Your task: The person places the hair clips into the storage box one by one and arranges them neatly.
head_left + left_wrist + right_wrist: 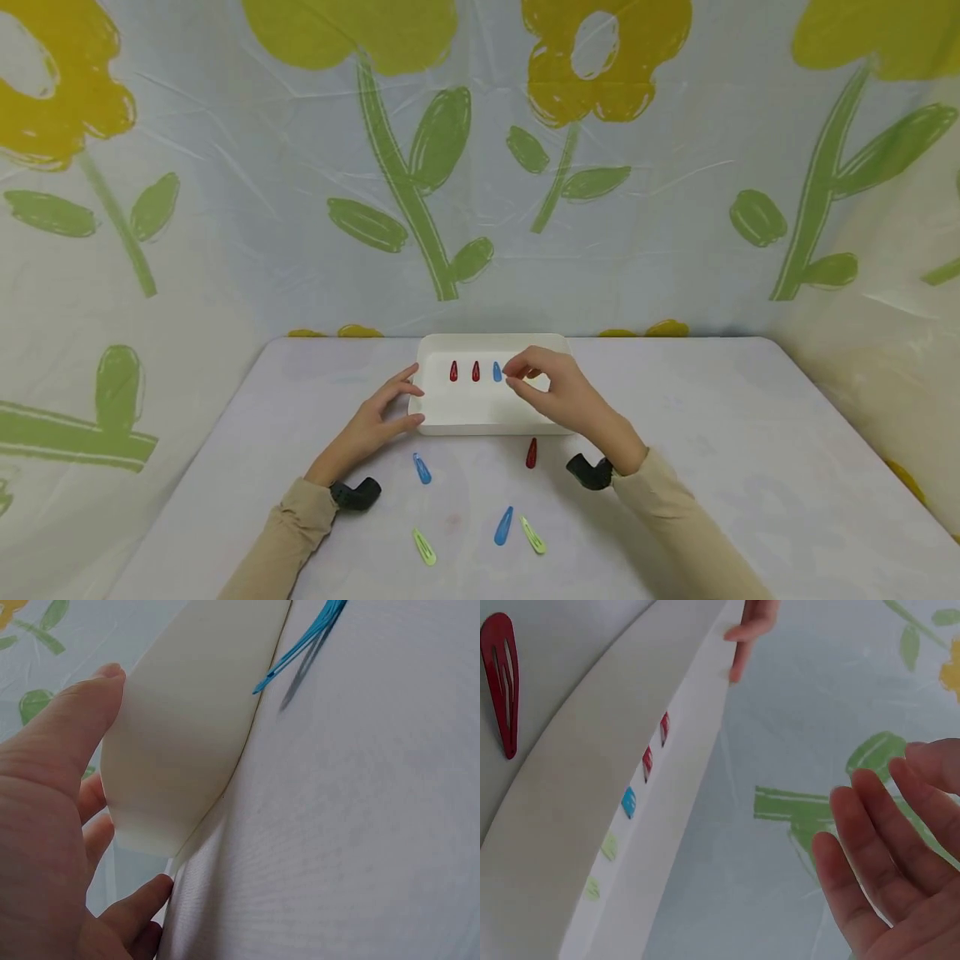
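A white tray (457,428) stands at the back of the table. My left hand (371,419) rests against its left side, fingers spread; in the left wrist view the thumb (75,724) touches the rim. Over the tray's right half hovers my right hand (558,392), fingers loosely bent and nothing between them. Near its fingertips lies a blue hair clip (497,372), in a row with two red hair clips (453,372). The right wrist view also shows two light green hair clips (609,846) in that row, hidden behind the right hand in the head view.
In front of the tray lie a red hair clip (532,453) and a blue hair clip (422,468). Nearer are another blue clip (504,527) and two light green clips (424,547). A flower-printed cloth (300,267) hangs behind the table.
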Demonstrator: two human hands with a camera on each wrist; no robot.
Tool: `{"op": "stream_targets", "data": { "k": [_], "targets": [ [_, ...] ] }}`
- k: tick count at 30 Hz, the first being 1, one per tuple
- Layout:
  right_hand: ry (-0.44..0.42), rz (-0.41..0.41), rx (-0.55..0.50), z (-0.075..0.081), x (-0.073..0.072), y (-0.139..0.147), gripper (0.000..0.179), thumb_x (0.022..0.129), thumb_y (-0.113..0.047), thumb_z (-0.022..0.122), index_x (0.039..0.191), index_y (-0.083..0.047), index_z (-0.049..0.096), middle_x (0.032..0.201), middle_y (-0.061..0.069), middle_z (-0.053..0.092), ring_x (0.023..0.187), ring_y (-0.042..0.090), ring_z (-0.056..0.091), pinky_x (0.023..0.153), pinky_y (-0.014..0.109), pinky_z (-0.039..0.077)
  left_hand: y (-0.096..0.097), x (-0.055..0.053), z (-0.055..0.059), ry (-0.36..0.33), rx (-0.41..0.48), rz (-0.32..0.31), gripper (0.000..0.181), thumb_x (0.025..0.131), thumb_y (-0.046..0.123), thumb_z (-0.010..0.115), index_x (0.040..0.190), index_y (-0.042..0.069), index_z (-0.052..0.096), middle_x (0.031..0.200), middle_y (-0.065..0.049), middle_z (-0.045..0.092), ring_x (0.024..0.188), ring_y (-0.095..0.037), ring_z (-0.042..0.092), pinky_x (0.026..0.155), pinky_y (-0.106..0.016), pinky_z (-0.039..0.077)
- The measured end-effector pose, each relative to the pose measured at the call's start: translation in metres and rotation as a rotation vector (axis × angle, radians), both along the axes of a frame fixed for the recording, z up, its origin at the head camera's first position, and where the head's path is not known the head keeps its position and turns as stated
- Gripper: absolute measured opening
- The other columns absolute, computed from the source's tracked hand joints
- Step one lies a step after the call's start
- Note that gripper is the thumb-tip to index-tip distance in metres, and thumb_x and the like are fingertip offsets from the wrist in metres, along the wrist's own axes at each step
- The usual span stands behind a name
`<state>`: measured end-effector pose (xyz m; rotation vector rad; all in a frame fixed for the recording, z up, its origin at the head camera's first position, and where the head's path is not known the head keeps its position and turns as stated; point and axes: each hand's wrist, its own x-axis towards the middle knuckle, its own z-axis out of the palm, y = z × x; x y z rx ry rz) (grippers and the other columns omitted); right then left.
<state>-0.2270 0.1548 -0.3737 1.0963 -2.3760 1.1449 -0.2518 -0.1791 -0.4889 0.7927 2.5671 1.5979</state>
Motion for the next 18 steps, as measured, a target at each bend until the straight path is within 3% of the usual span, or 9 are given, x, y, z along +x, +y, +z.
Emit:
{"op": "stream_targets", "data": {
  "k": [6,18],
  "targets": [
    [0.045,0.113,0.027,0.0,0.016,-0.001,0.014,0.091,-0.001,0.069,0.103,-0.009,0.068,0.097,-0.002,0.069,0.087,0.011,0.062,0.079,0.028,0.055,0.0,-0.001,-0.001,0.001,-0.006,-0.001,0.036,0.092,0.033,0.073,0.123,0.021,0.06,0.161,0.011,0.026,0.151,-0.019,0.015,0.119,-0.053,0.016],
    [0.049,0.243,0.054,0.002,0.036,0.001,0.017,0.09,0.002,0.069,0.101,-0.01,0.067,0.095,-0.001,0.068,0.087,0.011,0.064,0.079,0.028,0.056,-0.001,0.001,-0.001,-0.005,-0.018,0.005,0.038,0.092,0.034,0.073,0.124,0.019,0.06,0.161,0.013,0.025,0.15,-0.017,0.014,0.12,-0.05,0.017]
  ]
}}
